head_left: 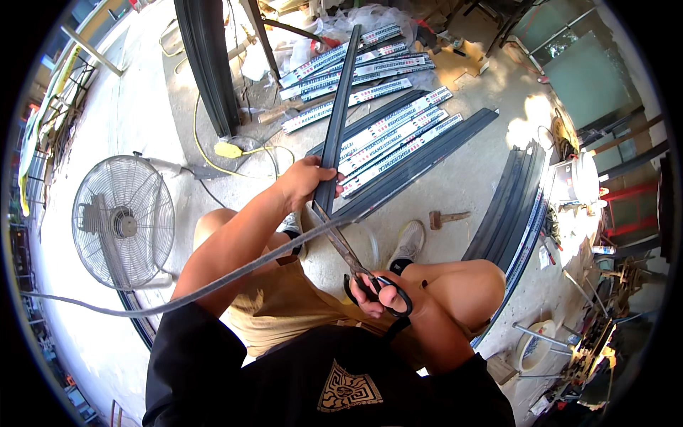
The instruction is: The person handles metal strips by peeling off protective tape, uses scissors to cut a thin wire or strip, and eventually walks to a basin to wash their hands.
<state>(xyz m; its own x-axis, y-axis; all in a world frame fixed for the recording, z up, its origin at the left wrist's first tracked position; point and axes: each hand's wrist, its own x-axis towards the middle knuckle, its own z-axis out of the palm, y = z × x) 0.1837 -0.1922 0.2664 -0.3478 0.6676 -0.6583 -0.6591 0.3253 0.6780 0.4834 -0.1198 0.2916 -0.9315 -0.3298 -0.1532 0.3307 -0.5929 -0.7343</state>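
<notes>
Black shirt (284, 384) is filling my foreground, L hand (302, 183) is gripping dark bar (341, 107), R hand (391, 293) is holding scissors (346, 249) at its lower end, prob. unfinished, w/ more bars (427, 159) lying on floor (413, 204).

Grey strip (249, 267) bars the left; floor (445, 186) rightward (hammer (440, 218) aside) is open.
</notes>
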